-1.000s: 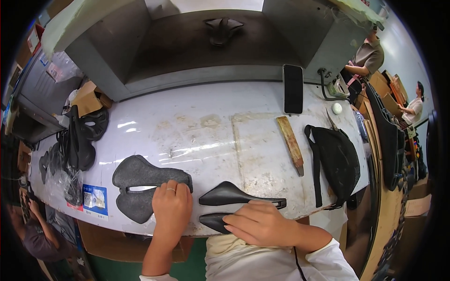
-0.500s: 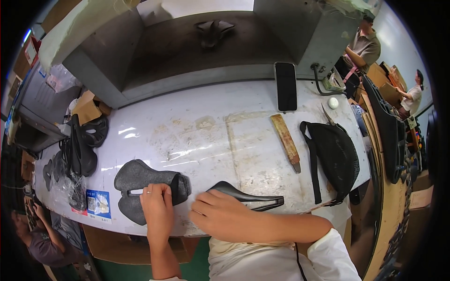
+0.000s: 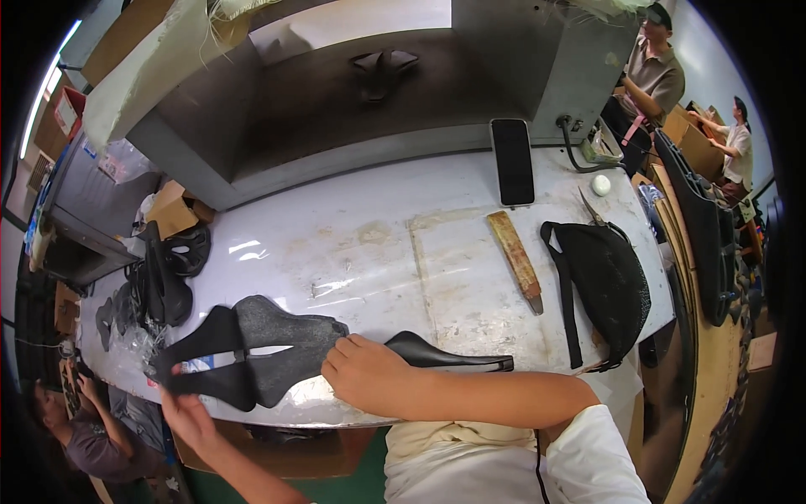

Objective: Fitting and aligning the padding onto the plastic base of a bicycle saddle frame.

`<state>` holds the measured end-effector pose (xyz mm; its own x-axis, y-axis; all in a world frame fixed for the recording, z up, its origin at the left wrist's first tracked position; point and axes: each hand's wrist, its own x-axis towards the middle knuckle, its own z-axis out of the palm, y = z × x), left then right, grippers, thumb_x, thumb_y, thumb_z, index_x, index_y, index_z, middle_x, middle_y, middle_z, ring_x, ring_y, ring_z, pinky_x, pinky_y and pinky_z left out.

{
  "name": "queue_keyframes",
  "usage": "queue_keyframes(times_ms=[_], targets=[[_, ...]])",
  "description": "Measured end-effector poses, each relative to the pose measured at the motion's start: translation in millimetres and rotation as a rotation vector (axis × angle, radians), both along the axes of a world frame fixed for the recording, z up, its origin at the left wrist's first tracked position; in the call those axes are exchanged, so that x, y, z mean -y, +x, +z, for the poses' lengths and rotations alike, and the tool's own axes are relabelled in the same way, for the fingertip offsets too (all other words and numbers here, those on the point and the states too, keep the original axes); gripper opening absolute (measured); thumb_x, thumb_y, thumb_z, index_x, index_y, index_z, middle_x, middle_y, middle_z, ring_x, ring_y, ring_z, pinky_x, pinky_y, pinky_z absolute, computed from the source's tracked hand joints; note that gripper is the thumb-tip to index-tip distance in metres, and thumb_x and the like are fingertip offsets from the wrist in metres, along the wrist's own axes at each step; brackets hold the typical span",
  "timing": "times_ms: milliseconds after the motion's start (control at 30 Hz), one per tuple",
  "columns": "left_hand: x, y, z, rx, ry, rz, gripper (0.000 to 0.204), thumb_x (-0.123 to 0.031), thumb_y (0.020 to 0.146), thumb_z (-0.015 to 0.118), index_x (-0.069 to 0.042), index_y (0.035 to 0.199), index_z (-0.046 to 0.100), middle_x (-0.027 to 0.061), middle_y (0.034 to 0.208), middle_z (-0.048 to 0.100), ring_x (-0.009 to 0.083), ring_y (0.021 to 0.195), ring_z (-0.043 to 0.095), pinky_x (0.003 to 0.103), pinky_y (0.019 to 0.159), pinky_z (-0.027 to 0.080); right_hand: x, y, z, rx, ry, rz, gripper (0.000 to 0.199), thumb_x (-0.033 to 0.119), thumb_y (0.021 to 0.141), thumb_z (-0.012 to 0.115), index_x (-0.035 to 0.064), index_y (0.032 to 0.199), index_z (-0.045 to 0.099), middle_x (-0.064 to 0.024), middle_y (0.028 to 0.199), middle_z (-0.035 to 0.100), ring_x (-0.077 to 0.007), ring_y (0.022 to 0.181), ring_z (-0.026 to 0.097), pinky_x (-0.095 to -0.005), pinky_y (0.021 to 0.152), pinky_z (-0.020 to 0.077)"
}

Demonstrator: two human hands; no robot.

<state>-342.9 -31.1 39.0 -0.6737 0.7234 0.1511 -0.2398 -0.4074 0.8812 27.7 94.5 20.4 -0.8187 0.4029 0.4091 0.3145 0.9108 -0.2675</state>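
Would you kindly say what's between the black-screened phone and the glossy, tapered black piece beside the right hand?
In the head view, a worn, flat brown bar lies between the phone and the black piece, on white tabletop.

Workshop, stained white workbench, grey metal housing, cardboard boxes, co-workers

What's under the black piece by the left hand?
A blue label shows through the gap in the black piece; the rest of the label is covered.
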Motion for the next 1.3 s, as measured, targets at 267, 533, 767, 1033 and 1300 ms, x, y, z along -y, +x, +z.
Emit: queue_keyframes(times_ms=[267,533,767,1033,1300], targets=[[108.0,47.4,59.5,-0.583,-0.422,0.388,0.03,-0.022,0.105,0.04,0.0,0.122,0.05,0.0093,0.115,0.056,0.0191,0.1,0.056,0.031,0.092,0.045,2.4,18.1,13.0,0.139,-0.001,0.014,0.026,0.015,0.075,0.06,-0.0023,0.093,0.063,-0.0114,0.089,0.062,-0.0265,0.091,0.058,-0.0368,0.082,0.0465],[58.5,220.7,45.0,-0.512,-0.89,-1.015,0.016,-0.008,0.093,0.062,-0.002,0.107,0.057,0.0062,0.09,0.054,0.0143,0.081,0.05,0.028,0.076,0.045,75.2,81.0,34.2,-0.098,-0.63,0.082,0.035,0.028,0.086,0.067,0.0019,0.107,0.056,-0.0146,0.098,0.062,-0.0299,0.088,0.062,-0.0416,0.077,0.0495],[-8.4,311.4,30.1,-0.325,-0.383,-1.342,0.016,-0.011,0.092,0.062,-0.002,0.104,0.057,0.0123,0.087,0.066,0.0215,0.073,0.064,0.031,0.067,0.049,66.4,172.8,58.2,-0.06,-1.093,0.219,0.028,0.021,0.089,0.067,-0.0018,0.098,0.055,-0.0113,0.068,0.059,-0.0334,0.059,0.058,-0.0411,0.054,0.0451],[-20.3,334.6,-17.1,0.573,-0.397,-1.215,0.079,-0.024,0.074,0.08,-0.002,0.139,0.04,0.0201,0.111,0.064,0.0332,0.092,0.067,0.038,0.076,0.056,80.7,243.4,52.8,-1.335,-1.398,0.33,0.021,-0.008,0.071,0.078,-0.0071,0.066,0.057,-0.0236,0.062,0.061,-0.035,0.051,0.062,-0.0382,0.046,0.049],[1.0,326.0,10.8,-0.185,-0.165,-0.861,0.064,-0.006,0.076,0.074,-0.002,0.131,0.042,0.0186,0.111,0.054,0.028,0.094,0.058,0.039,0.082,0.048,86.3,251.0,60.6,-1.069,-1.293,0.219,0.025,0.005,0.082,0.074,-0.0044,0.067,0.056,-0.0202,0.07,0.065,-0.0334,0.058,0.064,-0.0375,0.051,0.0503]])
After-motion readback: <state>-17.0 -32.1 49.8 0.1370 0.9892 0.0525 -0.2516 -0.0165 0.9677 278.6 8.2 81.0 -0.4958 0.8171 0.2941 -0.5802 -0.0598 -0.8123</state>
